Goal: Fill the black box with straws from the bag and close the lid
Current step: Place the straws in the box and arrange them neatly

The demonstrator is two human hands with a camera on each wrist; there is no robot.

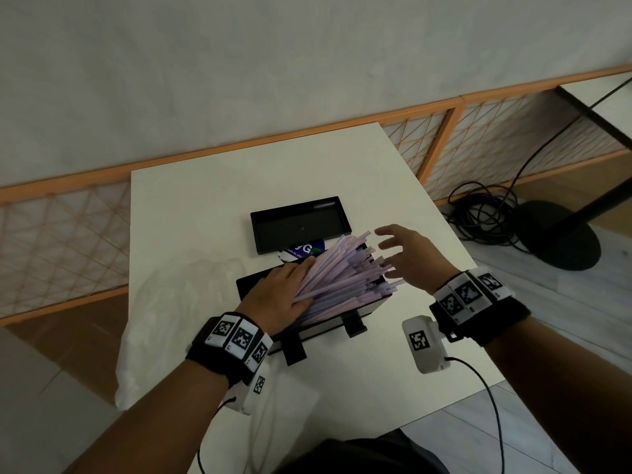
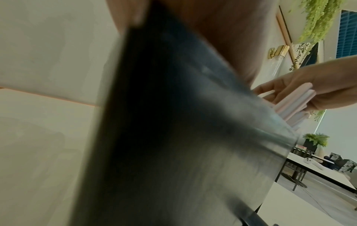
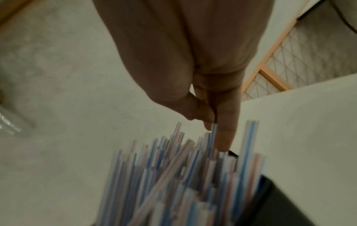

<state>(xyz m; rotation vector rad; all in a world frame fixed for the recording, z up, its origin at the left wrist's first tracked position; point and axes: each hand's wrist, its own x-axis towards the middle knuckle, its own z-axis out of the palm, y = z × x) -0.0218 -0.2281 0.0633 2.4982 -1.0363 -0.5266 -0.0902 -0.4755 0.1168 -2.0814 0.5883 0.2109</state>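
Your left hand point(image 1: 284, 295) is lying flat, fingers straight, pressing down on the near-left end of the straws point(image 1: 342, 275), pinning them against the black box point(image 1: 328, 319). Your right hand point(image 1: 407, 258) is hovering at the far-right end with its fingers spread and relaxed, gripping nothing; in the right wrist view 1 fingertip is just touching the ragged straw tips point(image 3: 193, 168). The bundle is sitting on top of the box rather than down inside it, and its long axis is running from near-left under your left palm to far-right, where the ends are fanning out past the box's right edge. That is the relation to watch: the overhang is pointing straight at your right hand, which is the nearer one to push it back along that axis. The lid point(image 1: 301, 225) is lying open-side up beyond the box, a printed card point(image 1: 301, 250) between them, and it is closer to your right hand too. The clear bag point(image 1: 178, 302) is lying slack on the table point(image 1: 239, 172) to the left.
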